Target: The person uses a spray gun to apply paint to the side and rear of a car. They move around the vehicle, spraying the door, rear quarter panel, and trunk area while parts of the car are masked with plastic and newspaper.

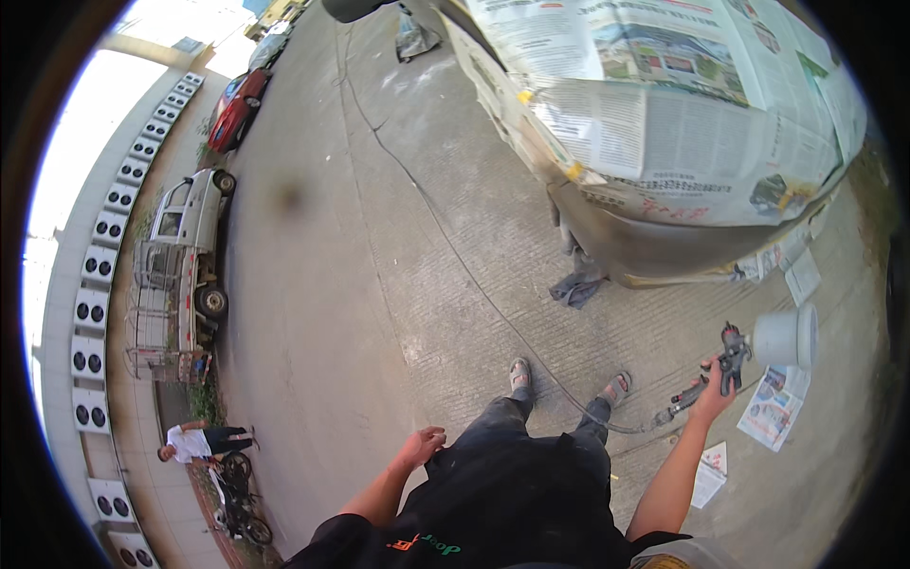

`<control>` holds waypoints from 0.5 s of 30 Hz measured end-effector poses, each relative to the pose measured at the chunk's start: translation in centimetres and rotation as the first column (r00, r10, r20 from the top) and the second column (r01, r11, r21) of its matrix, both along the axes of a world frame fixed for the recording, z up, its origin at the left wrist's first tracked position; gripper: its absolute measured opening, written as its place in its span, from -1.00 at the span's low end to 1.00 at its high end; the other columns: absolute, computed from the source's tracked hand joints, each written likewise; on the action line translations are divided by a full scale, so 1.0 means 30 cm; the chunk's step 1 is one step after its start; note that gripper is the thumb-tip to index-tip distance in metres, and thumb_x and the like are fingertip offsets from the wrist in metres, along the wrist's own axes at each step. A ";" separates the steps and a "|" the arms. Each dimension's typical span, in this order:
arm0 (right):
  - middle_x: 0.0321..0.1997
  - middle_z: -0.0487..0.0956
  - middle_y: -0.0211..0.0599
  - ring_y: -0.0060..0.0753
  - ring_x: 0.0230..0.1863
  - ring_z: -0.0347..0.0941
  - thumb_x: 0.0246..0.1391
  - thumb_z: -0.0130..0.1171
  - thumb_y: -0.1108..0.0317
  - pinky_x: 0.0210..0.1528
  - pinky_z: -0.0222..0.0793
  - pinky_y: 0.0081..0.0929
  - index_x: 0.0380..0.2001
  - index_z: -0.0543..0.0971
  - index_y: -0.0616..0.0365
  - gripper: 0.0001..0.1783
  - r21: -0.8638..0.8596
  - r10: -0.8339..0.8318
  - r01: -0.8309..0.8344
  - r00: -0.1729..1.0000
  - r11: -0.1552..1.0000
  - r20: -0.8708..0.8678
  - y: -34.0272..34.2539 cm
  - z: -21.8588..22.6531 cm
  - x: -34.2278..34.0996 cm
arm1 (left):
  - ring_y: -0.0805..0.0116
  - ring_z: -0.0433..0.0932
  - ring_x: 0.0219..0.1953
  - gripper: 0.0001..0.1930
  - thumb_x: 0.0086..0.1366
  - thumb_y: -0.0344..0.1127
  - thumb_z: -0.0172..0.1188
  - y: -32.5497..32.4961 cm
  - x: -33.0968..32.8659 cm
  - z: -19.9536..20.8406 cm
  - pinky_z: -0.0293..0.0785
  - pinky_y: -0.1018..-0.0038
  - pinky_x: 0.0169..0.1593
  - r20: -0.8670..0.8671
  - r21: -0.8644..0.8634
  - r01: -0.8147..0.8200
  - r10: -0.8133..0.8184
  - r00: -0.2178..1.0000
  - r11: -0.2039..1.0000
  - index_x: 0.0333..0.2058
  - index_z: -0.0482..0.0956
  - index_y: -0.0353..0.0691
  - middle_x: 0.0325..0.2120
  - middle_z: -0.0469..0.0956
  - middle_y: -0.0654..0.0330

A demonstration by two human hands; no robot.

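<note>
- Right hand [713, 394]: closed around the grip of a dark spray gun [733, 358], held out at the person's right.
- Left hand [423, 448]: fingers loosely curled, empty, by the left thigh.
- Hose [484, 299]: trails from the gun.
- Newspaper-covered vehicle [654, 133]: ahead, right of centre.

Logged dark grey to black on spray gun [732, 360]. Noted plain pale grey on pot [785, 338]. Read newsprint [654, 128] as off-white, lined with fine dark columns, broken by green-brown photo, red scrawl, yellow patches. Recorded dull grey-brown on bumper [654, 242]; dark grey on hose [414, 183]; blue-grey on rag [578, 287]; grey, finely striped, on ground [322, 313]. Saw black on shirt [517, 503], marked orange and green. Found red on car [234, 111]; black paired discs on white fan units [91, 357].
</note>
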State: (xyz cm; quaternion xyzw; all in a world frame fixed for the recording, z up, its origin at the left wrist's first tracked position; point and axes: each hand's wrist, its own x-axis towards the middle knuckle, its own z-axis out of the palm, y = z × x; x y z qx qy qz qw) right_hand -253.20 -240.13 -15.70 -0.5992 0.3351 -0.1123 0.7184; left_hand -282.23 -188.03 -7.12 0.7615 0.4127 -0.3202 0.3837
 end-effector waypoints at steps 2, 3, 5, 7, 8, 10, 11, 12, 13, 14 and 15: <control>-0.30 0.61 -0.33 -0.51 -0.43 0.50 0.19 0.21 0.32 -0.54 0.43 -0.60 -0.19 0.60 0.24 -0.78 -0.113 -0.117 0.122 0.992 0.986 0.049 -0.014 -0.024 0.034 | 0.22 0.68 -0.13 -0.49 0.31 -0.11 0.14 0.010 -0.030 -0.011 0.54 0.39 0.01 0.025 0.013 -0.062 0.061 0.998 0.998 0.09 0.53 -0.38 -0.19 0.69 -0.04; -0.30 0.59 -0.32 -0.52 -0.41 0.49 0.18 0.25 0.32 -0.59 0.42 -0.58 -0.15 0.58 0.24 -0.76 -0.115 -0.136 0.143 0.988 0.983 0.065 0.020 -0.037 0.033 | 0.22 0.68 -0.14 -0.49 0.30 -0.11 0.14 0.014 -0.047 -0.028 0.54 0.38 0.00 0.045 0.002 -0.059 0.059 0.997 0.998 0.09 0.53 -0.38 -0.20 0.69 -0.04; -0.35 0.58 -0.34 -0.51 -0.50 0.46 0.17 0.25 0.34 -0.61 0.43 -0.58 -0.19 0.57 0.24 -0.78 -0.066 -0.034 0.032 0.999 0.997 -0.026 0.156 -0.050 0.004 | 0.23 0.68 -0.14 -0.50 0.32 -0.11 0.12 0.038 -0.097 -0.075 0.55 0.36 0.00 0.049 -0.039 -0.153 0.155 0.987 0.987 0.09 0.53 -0.38 -0.18 0.68 -0.04; -0.38 0.57 -0.35 -0.52 -0.55 0.44 0.15 0.24 0.38 -0.64 0.43 -0.60 -0.22 0.56 0.23 -0.82 -0.065 0.127 -0.129 0.991 0.989 -0.037 0.382 -0.058 -0.029 | 0.25 0.67 -0.15 -0.52 0.33 -0.13 0.10 0.078 -0.157 -0.147 0.56 0.37 -0.01 0.055 -0.101 -0.193 0.199 0.978 0.976 0.08 0.54 -0.39 -0.18 0.68 0.01; -0.35 0.57 -0.34 -0.54 -0.51 0.48 0.14 0.22 0.46 -0.66 0.43 -0.60 -0.09 0.55 0.24 -0.74 -0.055 0.301 -0.303 0.953 0.951 -0.043 0.489 -0.047 -0.042 | 0.25 0.67 -0.16 -0.51 0.33 -0.14 0.11 0.104 -0.196 -0.185 0.56 0.38 -0.02 0.071 -0.104 -0.203 0.211 0.975 0.974 0.08 0.54 -0.40 -0.19 0.68 0.00; -0.29 0.59 -0.33 -0.55 -0.46 0.51 0.11 0.21 0.53 -0.62 0.46 -0.60 0.07 0.50 0.24 -0.58 -0.115 0.472 -0.457 0.856 0.882 0.212 0.743 -0.021 -0.045 | 0.23 0.68 -0.18 -0.52 0.32 -0.17 0.12 0.190 -0.272 -0.265 0.57 0.38 -0.04 0.083 -0.128 -0.243 0.255 0.964 0.962 0.08 0.53 -0.43 -0.20 0.68 -0.01; -0.24 0.60 -0.33 -0.59 -0.44 0.51 0.11 0.21 0.57 -0.58 0.48 -0.62 0.17 0.44 0.24 -0.48 -0.181 0.577 -0.551 0.798 0.815 0.171 0.851 -0.001 -0.019 | 0.21 0.68 -0.19 -0.53 0.32 -0.19 0.13 0.243 -0.319 -0.302 0.58 0.37 -0.06 0.087 -0.146 -0.268 0.282 0.955 0.952 0.07 0.53 -0.45 -0.20 0.68 -0.02; -0.24 0.62 -0.33 -0.62 -0.45 0.48 0.12 0.23 0.55 -0.54 0.47 -0.62 0.16 0.45 0.26 -0.50 -0.301 0.694 -0.636 0.705 0.710 0.145 0.946 0.025 0.019 | 0.22 0.68 -0.22 -0.53 0.32 -0.19 0.13 0.304 -0.349 -0.351 0.58 0.37 -0.11 0.093 -0.179 -0.338 0.358 0.929 0.924 0.07 0.54 -0.44 -0.21 0.68 -0.02; -0.24 0.62 -0.32 -0.64 -0.47 0.46 0.13 0.24 0.53 -0.52 0.45 -0.60 0.14 0.46 0.27 -0.52 -0.430 0.752 -0.642 0.641 0.635 0.152 1.047 0.048 0.062 | 0.23 0.68 -0.25 -0.54 0.32 -0.19 0.14 0.362 -0.393 -0.390 0.59 0.38 -0.15 0.100 -0.211 -0.400 0.427 0.899 0.892 0.07 0.54 -0.43 -0.23 0.68 -0.01; -0.25 0.63 -0.31 -0.65 -0.48 0.44 0.14 0.25 0.50 -0.50 0.43 -0.59 0.12 0.47 0.29 -0.54 -0.563 0.812 -0.632 0.569 0.533 0.130 1.146 0.074 0.095 | 0.24 0.67 -0.27 -0.55 0.32 -0.20 0.14 0.440 -0.443 -0.417 0.59 0.38 -0.19 0.069 -0.237 -0.470 0.497 0.865 0.850 0.07 0.55 -0.42 -0.24 0.68 -0.01; -0.24 0.63 -0.27 -0.61 -0.44 0.47 0.14 0.25 0.48 -0.42 0.45 -0.55 0.12 0.48 0.31 -0.54 -0.598 0.827 -0.632 0.554 0.493 0.095 1.233 0.098 0.113 | 0.26 0.66 -0.32 -0.57 0.32 -0.21 0.14 0.524 -0.502 -0.437 0.56 0.40 -0.25 0.095 -0.238 -0.546 0.578 0.810 0.803 0.04 0.55 -0.42 -0.29 0.66 0.02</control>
